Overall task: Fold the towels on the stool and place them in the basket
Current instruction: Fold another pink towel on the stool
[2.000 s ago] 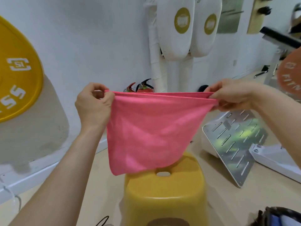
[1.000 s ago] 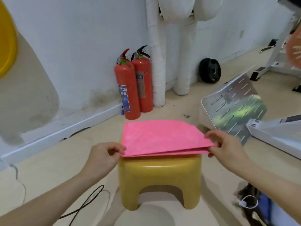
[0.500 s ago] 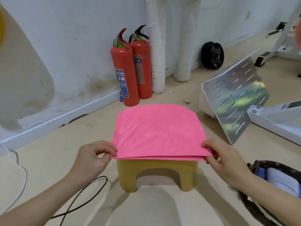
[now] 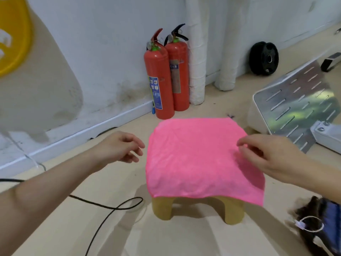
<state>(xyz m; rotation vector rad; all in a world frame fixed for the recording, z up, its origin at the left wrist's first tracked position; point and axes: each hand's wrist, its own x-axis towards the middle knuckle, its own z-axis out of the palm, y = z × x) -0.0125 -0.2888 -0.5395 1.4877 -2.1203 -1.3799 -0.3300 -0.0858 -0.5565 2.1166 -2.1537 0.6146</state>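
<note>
Two loose hands hold nothing. The pink towel (image 4: 193,159) lies flat on the stool (image 4: 162,209) between them. The right hand (image 4: 273,157) is over its edge; the left hand (image 4: 120,147) is just beside.

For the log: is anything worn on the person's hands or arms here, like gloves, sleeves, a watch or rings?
Nothing worn shows. The left hand and right hand are bare, with no gloves and no ring visible. The left forearm and right forearm are bare to the frame edge: no sleeve, watch or wristband in view.
</note>
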